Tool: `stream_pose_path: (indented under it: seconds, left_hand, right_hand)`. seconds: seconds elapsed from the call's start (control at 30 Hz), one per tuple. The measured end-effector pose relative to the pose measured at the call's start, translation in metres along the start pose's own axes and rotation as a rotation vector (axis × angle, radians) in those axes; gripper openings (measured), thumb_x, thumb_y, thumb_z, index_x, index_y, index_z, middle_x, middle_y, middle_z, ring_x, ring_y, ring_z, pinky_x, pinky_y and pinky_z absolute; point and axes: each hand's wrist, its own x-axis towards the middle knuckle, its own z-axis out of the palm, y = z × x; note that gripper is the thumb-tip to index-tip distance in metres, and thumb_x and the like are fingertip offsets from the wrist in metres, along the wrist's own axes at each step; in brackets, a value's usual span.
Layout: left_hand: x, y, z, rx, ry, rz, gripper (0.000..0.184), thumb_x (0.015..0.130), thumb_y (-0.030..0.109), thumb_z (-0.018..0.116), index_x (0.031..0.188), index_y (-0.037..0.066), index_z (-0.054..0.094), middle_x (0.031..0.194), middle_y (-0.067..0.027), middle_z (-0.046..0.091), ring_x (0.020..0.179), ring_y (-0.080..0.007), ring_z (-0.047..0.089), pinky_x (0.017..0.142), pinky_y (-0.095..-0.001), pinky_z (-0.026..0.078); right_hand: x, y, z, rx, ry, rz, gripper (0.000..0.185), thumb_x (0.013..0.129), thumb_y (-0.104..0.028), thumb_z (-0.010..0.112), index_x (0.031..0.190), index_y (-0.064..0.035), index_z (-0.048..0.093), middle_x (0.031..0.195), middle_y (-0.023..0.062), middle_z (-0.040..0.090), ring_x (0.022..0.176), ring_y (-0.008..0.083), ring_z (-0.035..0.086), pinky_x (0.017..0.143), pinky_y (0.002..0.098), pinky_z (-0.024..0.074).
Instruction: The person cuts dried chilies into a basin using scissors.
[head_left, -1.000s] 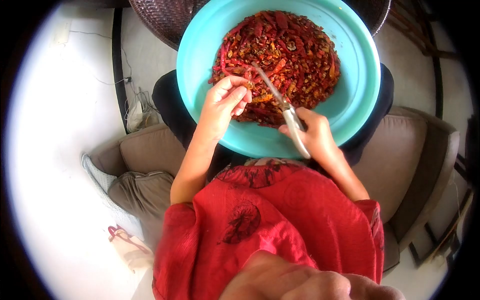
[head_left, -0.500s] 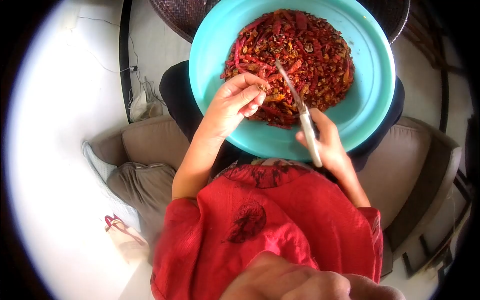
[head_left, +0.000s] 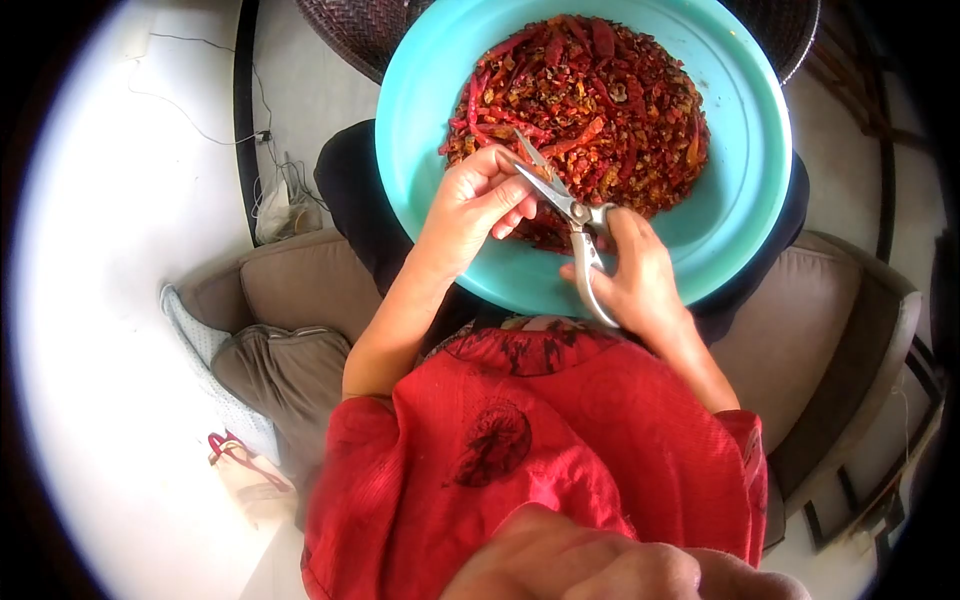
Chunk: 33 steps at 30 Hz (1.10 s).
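Note:
A turquoise plastic basin (head_left: 755,150) rests over my lap, with a heap of cut dried red chilies (head_left: 620,110) in it, some in longer strips. Over the heap's near left side, my left hand (head_left: 465,210) is closed in a pinch on a small piece of dried chili, mostly hidden by the fingers. My right hand (head_left: 645,280) grips the handles of metal scissors (head_left: 579,213). Their blades are spread apart, pointing up and left, with the tips right at my left fingertips.
A dark woven basket (head_left: 355,35) shows behind the basin. Brown sofa cushions (head_left: 310,285) lie on either side of me. At left are cables with a pale bag (head_left: 285,215), brown folded cloth (head_left: 285,375) and a bag with red handles (head_left: 250,475).
The scissors have swung left, from side-on with blades together to spread blades at my left fingertips. My right hand has turned with them; my left hand has barely shifted.

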Motion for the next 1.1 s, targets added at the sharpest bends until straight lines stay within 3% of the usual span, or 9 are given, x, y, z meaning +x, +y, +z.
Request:
stream_pose_path:
  seconds: [0.07,0.2,0.27,0.37,0.5,0.7,0.77,0.9,1.1]
  left_hand:
    - [0.0,0.003,-0.001,-0.023,0.012,-0.026,0.01,0.098,0.013,0.057,0.102,0.005,0.058,0.077,-0.0035,0.062,0.058,-0.0052,0.047,0.049,-0.0181,0.035]
    - [0.0,0.003,0.001,-0.065,0.073,-0.045,0.009,0.099,0.012,0.056,0.101,0.004,0.058,0.079,-0.0048,0.063,0.059,-0.0059,0.048,0.052,-0.0187,0.038]
    - [0.002,-0.002,0.0,-0.091,0.083,-0.016,0.011,0.098,0.012,0.056,0.105,0.004,0.058,0.079,-0.0044,0.063,0.061,-0.0061,0.049,0.052,-0.0183,0.037]
    - [0.002,-0.004,-0.001,-0.102,0.084,-0.01,0.014,0.098,0.011,0.056,0.11,0.004,0.059,0.081,-0.0054,0.065,0.062,-0.0066,0.051,0.052,-0.0179,0.036]
    - [0.0,-0.001,0.0,-0.014,0.086,-0.065,0.014,0.098,0.01,0.055,0.108,0.003,0.06,0.083,-0.0095,0.069,0.058,-0.0068,0.052,0.049,-0.0175,0.037]
    - [0.001,-0.003,0.001,0.043,0.105,-0.023,0.009,0.098,0.01,0.055,0.102,0.004,0.06,0.081,-0.0089,0.068,0.056,-0.0055,0.051,0.047,-0.0167,0.036]
    - [0.001,0.001,0.002,0.054,0.11,-0.041,0.008,0.098,0.01,0.055,0.102,0.004,0.06,0.081,-0.0085,0.068,0.056,-0.0053,0.051,0.047,-0.0168,0.036]
    - [0.001,0.002,0.003,0.035,0.122,-0.053,0.009,0.098,0.01,0.055,0.103,0.004,0.06,0.079,-0.0061,0.066,0.056,-0.0052,0.05,0.048,-0.0171,0.036]
    - [0.002,-0.009,-0.003,-0.003,0.121,-0.001,0.01,0.097,0.009,0.057,0.105,0.004,0.061,0.076,-0.0036,0.064,0.06,-0.007,0.055,0.052,-0.0183,0.042]
  right_hand:
    - [0.001,-0.002,-0.001,0.08,-0.188,0.18,0.053,0.07,-0.035,0.084,0.098,0.0007,0.058,0.092,0.0173,0.062,0.084,0.0357,0.062,0.072,0.0443,0.0503]
    - [0.0,-0.001,-0.003,0.106,-0.229,0.225,0.05,0.07,-0.036,0.084,0.095,0.0002,0.06,0.087,0.0159,0.063,0.077,0.0341,0.063,0.067,0.0434,0.0509]
    - [-0.001,-0.001,-0.005,0.066,-0.077,0.036,0.054,0.07,-0.036,0.084,0.099,0.0009,0.058,0.092,0.0173,0.062,0.084,0.0356,0.061,0.072,0.0447,0.0503]
    - [-0.001,0.004,-0.003,-0.025,-0.002,-0.047,0.058,0.068,-0.036,0.084,0.103,0.0016,0.056,0.098,0.0186,0.06,0.093,0.0371,0.059,0.078,0.046,0.049]
    - [-0.001,0.005,-0.002,-0.041,-0.024,-0.017,0.062,0.067,-0.036,0.084,0.106,0.0019,0.054,0.103,0.0197,0.058,0.1,0.0383,0.056,0.083,0.0467,0.0474]
    - [0.001,0.003,0.0,-0.048,0.021,0.013,0.053,0.066,-0.034,0.086,0.096,0.0004,0.059,0.092,0.0171,0.062,0.086,0.0352,0.061,0.074,0.044,0.0499]
    - [0.0,0.004,-0.002,0.022,-0.159,0.157,0.049,0.066,-0.034,0.086,0.091,0.0001,0.061,0.085,0.0161,0.063,0.078,0.0343,0.063,0.069,0.043,0.0504]
    - [-0.003,0.003,-0.001,0.081,-0.131,0.163,0.047,0.069,-0.035,0.085,0.089,0.0003,0.061,0.082,0.0162,0.062,0.076,0.0345,0.063,0.066,0.0427,0.0503]
    - [-0.004,0.005,-0.003,-0.078,0.069,-0.062,0.053,0.069,-0.035,0.083,0.1,-0.0001,0.058,0.097,0.018,0.06,0.094,0.0373,0.059,0.078,0.0454,0.0491]
